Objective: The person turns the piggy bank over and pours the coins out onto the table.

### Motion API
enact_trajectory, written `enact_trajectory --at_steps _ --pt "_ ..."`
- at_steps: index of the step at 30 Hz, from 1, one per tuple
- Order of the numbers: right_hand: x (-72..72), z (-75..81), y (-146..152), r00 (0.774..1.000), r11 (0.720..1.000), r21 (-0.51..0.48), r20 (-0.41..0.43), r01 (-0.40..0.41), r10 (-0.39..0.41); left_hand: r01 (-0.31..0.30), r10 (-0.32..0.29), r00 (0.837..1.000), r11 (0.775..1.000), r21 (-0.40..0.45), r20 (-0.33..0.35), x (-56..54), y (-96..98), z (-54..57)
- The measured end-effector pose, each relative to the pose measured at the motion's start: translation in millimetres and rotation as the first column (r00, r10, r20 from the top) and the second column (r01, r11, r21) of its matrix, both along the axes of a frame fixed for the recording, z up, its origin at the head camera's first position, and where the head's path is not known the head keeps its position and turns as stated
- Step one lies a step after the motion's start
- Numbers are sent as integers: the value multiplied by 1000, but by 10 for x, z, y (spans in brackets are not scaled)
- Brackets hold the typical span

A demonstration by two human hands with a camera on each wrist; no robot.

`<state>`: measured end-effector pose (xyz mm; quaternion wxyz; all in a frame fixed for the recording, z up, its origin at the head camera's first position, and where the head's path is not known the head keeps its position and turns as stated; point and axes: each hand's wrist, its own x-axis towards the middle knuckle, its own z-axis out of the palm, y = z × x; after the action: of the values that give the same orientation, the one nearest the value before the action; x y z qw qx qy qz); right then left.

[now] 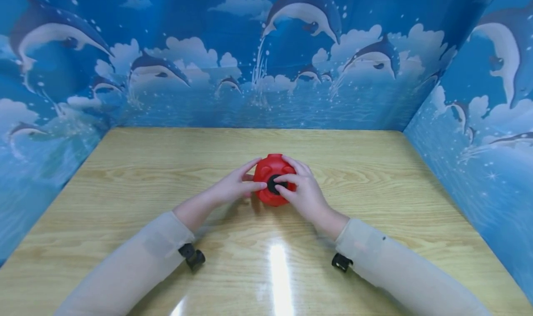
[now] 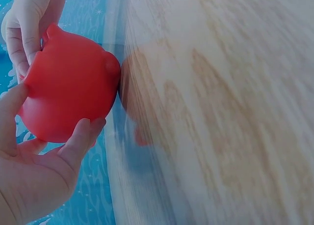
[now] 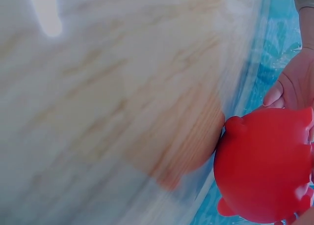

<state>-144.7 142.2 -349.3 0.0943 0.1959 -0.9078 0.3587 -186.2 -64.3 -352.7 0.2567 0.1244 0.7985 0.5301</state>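
Note:
A glossy red, round piggy bank [image 1: 270, 165] with stubby knobs sits on the wooden table, its black round plug [image 1: 272, 187] facing up. My left hand [image 1: 233, 185] holds it from the left, thumb over the top beside the plug and fingers round the side. From the right, my right hand [image 1: 309, 195] pinches at the plug with thumb and forefinger, while another finger lies along the far rim. The left wrist view shows the smooth side of the piggy bank [image 2: 68, 87] between both hands. In the right wrist view its body [image 3: 265, 166] hides most of the fingers.
The wood-grain table [image 1: 166, 158] is shiny, with a bright light reflection near its front. Blue dolphin-printed cloth walls [image 1: 200, 103] stand along the back and both sides. A small black device [image 1: 192, 257] is strapped under each sleeve cuff.

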Motion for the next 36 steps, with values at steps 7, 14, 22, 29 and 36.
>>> enact_trajectory --at_steps 7,14,22,29,36 --pt "-10 17 9 1000 1000 -15 9 -18 18 -9 9 1000 1000 -11 8 -9 7 8" --pt "-30 38 23 999 999 10 -12 -46 46 10 -10 1000 1000 2 -3 -12 1 -6" --pt "-65 55 50 995 995 38 -18 -94 94 7 -7 1000 1000 9 -3 -13 -1 -14" --pt "-73 47 55 995 994 33 -18 -101 101 -8 8 1000 1000 -3 14 -21 10 -17" --pt "-56 46 21 998 998 16 -36 -54 55 9 -9 1000 1000 2 22 -6 10 13"
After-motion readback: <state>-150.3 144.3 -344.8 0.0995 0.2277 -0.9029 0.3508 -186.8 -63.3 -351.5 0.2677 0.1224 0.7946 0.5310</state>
